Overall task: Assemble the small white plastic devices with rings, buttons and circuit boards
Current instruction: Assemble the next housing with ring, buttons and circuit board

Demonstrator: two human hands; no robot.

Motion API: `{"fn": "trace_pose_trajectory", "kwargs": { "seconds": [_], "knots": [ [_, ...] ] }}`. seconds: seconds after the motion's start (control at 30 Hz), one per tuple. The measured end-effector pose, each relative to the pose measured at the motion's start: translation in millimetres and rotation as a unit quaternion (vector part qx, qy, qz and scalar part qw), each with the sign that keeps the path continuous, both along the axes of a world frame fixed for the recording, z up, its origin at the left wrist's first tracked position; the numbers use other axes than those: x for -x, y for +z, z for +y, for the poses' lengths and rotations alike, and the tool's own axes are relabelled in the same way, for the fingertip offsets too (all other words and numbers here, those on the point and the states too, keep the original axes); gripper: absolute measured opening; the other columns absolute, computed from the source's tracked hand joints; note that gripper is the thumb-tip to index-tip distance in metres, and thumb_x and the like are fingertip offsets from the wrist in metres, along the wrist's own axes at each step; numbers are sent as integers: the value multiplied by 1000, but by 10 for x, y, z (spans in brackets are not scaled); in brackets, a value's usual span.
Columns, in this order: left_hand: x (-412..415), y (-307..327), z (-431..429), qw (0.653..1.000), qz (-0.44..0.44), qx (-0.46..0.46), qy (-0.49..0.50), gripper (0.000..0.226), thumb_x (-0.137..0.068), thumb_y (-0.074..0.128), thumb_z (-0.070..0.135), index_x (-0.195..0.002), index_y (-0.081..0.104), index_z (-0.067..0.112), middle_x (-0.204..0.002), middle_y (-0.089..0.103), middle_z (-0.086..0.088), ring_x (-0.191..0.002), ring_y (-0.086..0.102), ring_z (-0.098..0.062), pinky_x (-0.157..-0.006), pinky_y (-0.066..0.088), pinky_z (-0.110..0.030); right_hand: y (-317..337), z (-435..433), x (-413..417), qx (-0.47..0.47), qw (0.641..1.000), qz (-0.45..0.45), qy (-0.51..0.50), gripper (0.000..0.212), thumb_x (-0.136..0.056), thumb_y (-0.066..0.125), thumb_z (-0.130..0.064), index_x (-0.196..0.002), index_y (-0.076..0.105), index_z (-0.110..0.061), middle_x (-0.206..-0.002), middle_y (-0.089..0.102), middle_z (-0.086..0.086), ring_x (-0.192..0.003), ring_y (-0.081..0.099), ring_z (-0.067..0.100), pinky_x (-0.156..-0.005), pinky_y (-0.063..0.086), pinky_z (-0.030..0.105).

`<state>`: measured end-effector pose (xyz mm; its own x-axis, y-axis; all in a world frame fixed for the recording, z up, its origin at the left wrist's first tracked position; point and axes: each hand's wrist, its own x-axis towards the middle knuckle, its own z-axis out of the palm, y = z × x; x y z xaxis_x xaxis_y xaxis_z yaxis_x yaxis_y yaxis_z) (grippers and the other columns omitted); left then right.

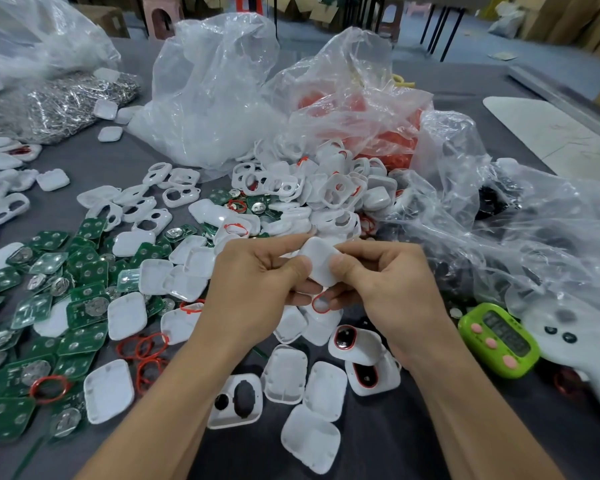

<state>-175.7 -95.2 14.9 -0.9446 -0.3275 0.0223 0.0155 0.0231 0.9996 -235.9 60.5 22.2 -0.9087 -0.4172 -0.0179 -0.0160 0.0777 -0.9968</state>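
Grey cloth-covered worktable (84, 157), warehouse-y bg w/ cardboard boxes. Both hands are up mid-frame pinching one small white device shell (321, 263): smooth matte plastic, rounded-square shape. Left hand (253, 278) has its thumb curled on the shell's left edge, right hand (392, 282) thumb on the right edge, other fingers tucked underneath. Just under the shell, btwn the fingers, a thin red ring (321, 304) peeks out around an oval opening, prob part of the same piece but can't tell for sure. Left of the hands there's a big scatter of green circuit boards (84, 306) w/ shiny round metal discs, plus loose red rings (146, 348). Below the hands: plain white back covers (284, 374), hollow side up, and a front shell (238, 400) w/ one oval and one round cutout. Beyond the hands are heaped white shells and crinkly clear plastic bags (215, 91). Right of the right hand sits a glossy lime-green timer (499, 337) w/ pink buttons.
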Motion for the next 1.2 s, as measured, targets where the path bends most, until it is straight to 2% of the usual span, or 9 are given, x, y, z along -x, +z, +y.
{"fn": "trace_pose_trajectory", "kwargs": {
  "seconds": [0.3, 0.37, 0.5, 0.67, 0.8, 0.9, 0.97, 1.1, 1.2],
  "knots": [
    [-3, 13, 44, 997, 56, 50, 15, 40, -85, 66, 17, -96, 78, 54, -72, 78, 4, -72, 77, -17, -66, 62, -26, -4, -10, 22, 71, 996, -60, 3, 18, -99, 62, -4, -97, 80, -8, -75, 75, 15, -58, 68, 28, -56, 62, 35],
    [1, 13, 14, 998, 55, 38, -8, 39, -82, 71, 17, -104, 78, 48, -77, 79, 3, -75, 77, -19, -72, 62, -27, 11, 4, 52, 76, 995, -70, 7, 18, -99, 61, -5, -98, 79, -8, -76, 74, 15, -59, 67, 25, -56, 60, 32],
    [24, 21, -47, 992, 44, -25, -117, 55, -80, 70, -2, -128, 70, 26, -110, 79, 0, -95, 76, -17, -82, 56, -23, 52, 71, 109, 97, 989, -109, 6, 24, -99, 59, -6, -95, 82, -14, -79, 73, 12, -60, 62, 18, -54, 53, 24],
    [42, -26, -56, 983, 22, -98, -156, 48, -85, 73, 3, -130, 70, 20, -111, 78, -5, -95, 71, -15, -83, 61, -31, 97, 155, 128, 76, 986, -134, 58, 26, -99, 59, -7, -93, 82, -15, -77, 72, 13, -55, 61, 18, -50, 50, 24],
    [43, -15, -77, 977, 10, -137, -161, 40, -86, 77, 8, -124, 74, 20, -106, 78, -4, -93, 72, -14, -77, 60, -25, 128, 148, 99, 35, 996, -65, 48, 12, -94, 71, -19, -96, 82, -23, -86, 78, 4, -67, 70, 14, -59, 55, 23],
    [38, -9, -91, 973, 0, -145, -178, 39, -88, 75, 16, -126, 73, 22, -109, 77, -7, -97, 71, -22, -83, 60, -28, 135, 178, 90, -89, 992, 81, 29, 37, -73, 84, -35, -110, 77, -37, -105, 78, -13, -95, 74, 7, -81, 59, 27],
    [41, -26, -97, 972, -8, -153, -178, 39, -90, 74, 15, -129, 72, 19, -117, 76, -14, -104, 71, -29, -88, 60, -34, 142, 176, 61, -145, 979, 140, 21, 46, -69, 86, -34, -113, 75, -42, -105, 76, -20, -96, 73, 6, -86, 59, 33],
    [46, -47, -130, 974, -15, -144, -177, 39, -92, 67, 8, -131, 70, 15, -118, 76, -15, -110, 71, -34, -87, 59, -30, 129, 176, 73, -69, 995, 63, 29, 36, -77, 87, -19, -109, 80, -32, -98, 80, -9, -91, 77, 13, -85, 63, 37],
    [58, -67, -145, 976, -23, -133, -171, 40, -93, 67, 12, -133, 68, 16, -119, 75, -13, -121, 67, -33, -92, 58, -30, 125, 164, 82, -24, 999, 37, 9, 15, -86, 80, -21, -99, 83, -28, -91, 81, -3, -88, 78, 17, -82, 64, 37]
  ]
}}
